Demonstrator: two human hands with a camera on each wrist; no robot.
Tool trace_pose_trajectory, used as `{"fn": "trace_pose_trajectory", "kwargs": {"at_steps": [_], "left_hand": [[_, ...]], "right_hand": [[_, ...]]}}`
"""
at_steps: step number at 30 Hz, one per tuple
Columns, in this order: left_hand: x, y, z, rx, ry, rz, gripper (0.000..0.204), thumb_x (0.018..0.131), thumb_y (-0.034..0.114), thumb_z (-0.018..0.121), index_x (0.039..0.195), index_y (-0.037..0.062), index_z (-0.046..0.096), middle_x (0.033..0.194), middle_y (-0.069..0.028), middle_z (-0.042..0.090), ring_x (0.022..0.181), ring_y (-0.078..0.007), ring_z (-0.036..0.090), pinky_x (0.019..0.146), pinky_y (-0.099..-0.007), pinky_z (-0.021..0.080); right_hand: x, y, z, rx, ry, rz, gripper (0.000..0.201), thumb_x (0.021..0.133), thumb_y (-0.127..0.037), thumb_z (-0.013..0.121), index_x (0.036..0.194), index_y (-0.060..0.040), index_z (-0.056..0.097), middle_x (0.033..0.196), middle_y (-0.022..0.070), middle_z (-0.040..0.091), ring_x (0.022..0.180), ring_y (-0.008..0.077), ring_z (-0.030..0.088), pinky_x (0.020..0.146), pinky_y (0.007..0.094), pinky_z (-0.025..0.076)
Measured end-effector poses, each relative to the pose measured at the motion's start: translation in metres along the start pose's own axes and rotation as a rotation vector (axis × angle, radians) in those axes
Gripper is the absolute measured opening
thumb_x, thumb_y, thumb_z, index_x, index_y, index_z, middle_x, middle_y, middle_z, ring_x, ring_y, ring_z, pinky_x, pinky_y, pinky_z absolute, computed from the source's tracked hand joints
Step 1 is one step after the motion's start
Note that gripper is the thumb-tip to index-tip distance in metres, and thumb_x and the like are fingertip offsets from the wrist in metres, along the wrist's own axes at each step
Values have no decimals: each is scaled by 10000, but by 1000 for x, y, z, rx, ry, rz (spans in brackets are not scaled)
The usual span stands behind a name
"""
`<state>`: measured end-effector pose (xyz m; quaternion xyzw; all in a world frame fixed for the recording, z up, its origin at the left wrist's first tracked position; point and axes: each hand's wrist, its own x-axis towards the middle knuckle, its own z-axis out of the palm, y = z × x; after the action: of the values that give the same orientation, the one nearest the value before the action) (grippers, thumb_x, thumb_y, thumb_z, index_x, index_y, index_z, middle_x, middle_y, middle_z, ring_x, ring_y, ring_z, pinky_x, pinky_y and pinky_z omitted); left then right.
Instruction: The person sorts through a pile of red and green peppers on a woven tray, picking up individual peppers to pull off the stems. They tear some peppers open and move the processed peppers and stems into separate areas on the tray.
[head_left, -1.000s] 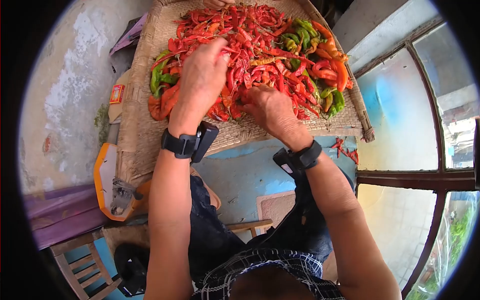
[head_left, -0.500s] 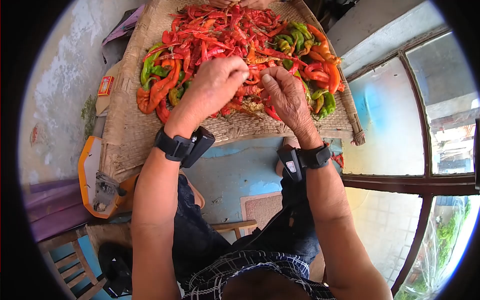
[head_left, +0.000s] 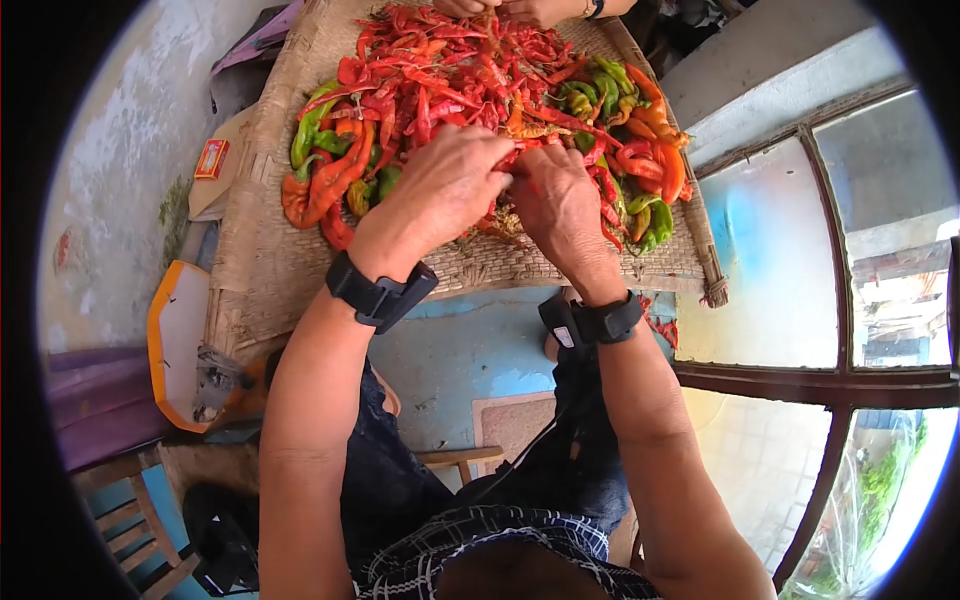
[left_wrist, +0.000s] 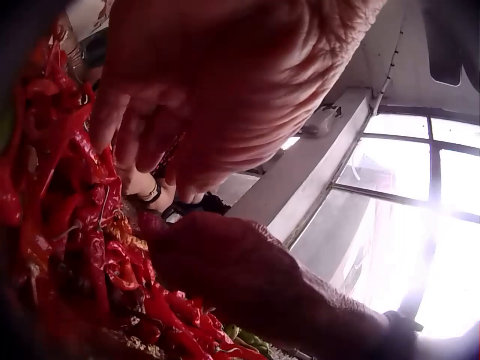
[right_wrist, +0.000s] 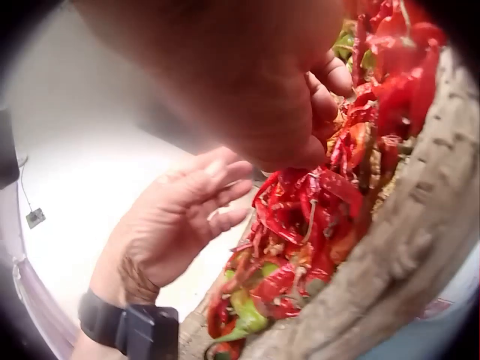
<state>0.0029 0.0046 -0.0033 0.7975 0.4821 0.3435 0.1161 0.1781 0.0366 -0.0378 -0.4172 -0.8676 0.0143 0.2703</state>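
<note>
A heap of red chili peppers (head_left: 450, 75) lies across the woven tray in the head view. Over its near side, my left hand (head_left: 445, 190) and my right hand (head_left: 555, 200) come close together. My right hand's fingers bend down around a red chili pepper (head_left: 517, 152) that shows in the narrow gap between the hands; most of it is hidden. In the right wrist view my left hand (right_wrist: 187, 210) has loosely bent fingers with nothing visible between them, beside the right hand (right_wrist: 255, 90).
Green peppers (head_left: 318, 130) lie at the tray's left, orange ones (head_left: 655, 105) at the right. The woven tray (head_left: 250, 220) has a raised rim. Another person's hands (head_left: 535, 10) work at its far edge. A red box (head_left: 212, 159) sits beside the tray; a window (head_left: 780, 240) stands at right.
A second ago my left hand reached farther into the heap; it has drawn back toward the right hand. Both hands now nearly meet. The other person's hands have come further into view.
</note>
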Motion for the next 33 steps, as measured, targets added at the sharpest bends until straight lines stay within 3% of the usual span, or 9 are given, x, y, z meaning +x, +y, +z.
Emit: {"fn": "trace_pose_trajectory", "kwargs": {"at_steps": [6, 10, 14, 18, 22, 24, 28, 30, 33], "left_hand": [[3, -5, 1, 136, -51, -101, 164, 882, 184, 567, 899, 39, 643, 816, -180, 651, 792, -377, 625, 705, -458, 494], [17, -15, -25, 118, 364, -395, 269, 890, 195, 586, 1118, 58, 625, 933, -172, 676, 851, -345, 649, 773, -443, 500], [14, -39, -17, 455, 679, -48, 351, 882, 186, 604, 1197, 31, 586, 1093, -176, 646, 1008, -332, 613, 896, -432, 462], [4, -26, -10, 219, 307, -119, 271, 883, 144, 584, 1119, 11, 591, 1097, -179, 628, 1035, -371, 570, 893, -451, 460], [-1, -12, -4, 121, 23, -107, 270, 887, 84, 546, 1138, 0, 602, 1136, -182, 615, 1048, -367, 568, 923, -425, 453], [-7, -11, 2, -45, -110, -81, 272, 881, 41, 530, 1142, 1, 597, 1151, -183, 602, 1021, -370, 580, 889, -419, 476], [-12, -8, 6, 13, -96, -23, 283, 851, -22, 498, 1120, -11, 585, 1170, -190, 565, 1005, -387, 567, 839, -434, 473], [-11, -11, 8, -1, -89, -13, 203, 843, -11, 496, 1019, -15, 596, 1022, -205, 597, 920, -405, 577, 777, -457, 466], [-4, -7, 5, 92, -132, -55, 131, 867, 95, 537, 910, -11, 602, 750, -212, 590, 744, -414, 591, 679, -467, 461]], "right_hand": [[-6, -13, -12, 133, 245, 79, 250, 783, -50, 655, 1028, -41, 608, 917, 177, 594, 913, 390, 555, 820, 480, 467], [-5, 1, -15, 143, 207, 159, 265, 806, -91, 664, 1061, -36, 617, 924, 178, 609, 897, 376, 568, 770, 456, 474], [-5, -4, 9, 125, -13, -2, 259, 836, -109, 646, 1080, -23, 653, 932, 164, 655, 870, 346, 609, 809, 409, 482], [-3, -9, 20, -77, -212, -35, 192, 814, -188, 667, 967, -74, 687, 831, 106, 650, 815, 322, 612, 771, 414, 483], [1, -10, 21, -80, -204, -54, 168, 807, -227, 666, 894, -84, 686, 831, 92, 653, 808, 311, 616, 747, 420, 485], [-1, -18, 13, 187, -38, 95, 119, 783, -160, 677, 857, -66, 678, 834, 100, 659, 819, 310, 617, 729, 421, 486], [-4, -18, 4, 177, 69, 48, 128, 707, -32, 698, 827, -42, 654, 795, 124, 640, 826, 332, 591, 719, 431, 490], [-8, -19, -7, 369, 119, -40, 152, 705, 16, 665, 847, -30, 640, 797, 129, 632, 815, 329, 582, 706, 424, 484], [-15, -10, -23, 442, 84, 131, 220, 792, -29, 676, 1009, -42, 646, 862, 109, 663, 837, 260, 622, 783, 347, 497]]}}
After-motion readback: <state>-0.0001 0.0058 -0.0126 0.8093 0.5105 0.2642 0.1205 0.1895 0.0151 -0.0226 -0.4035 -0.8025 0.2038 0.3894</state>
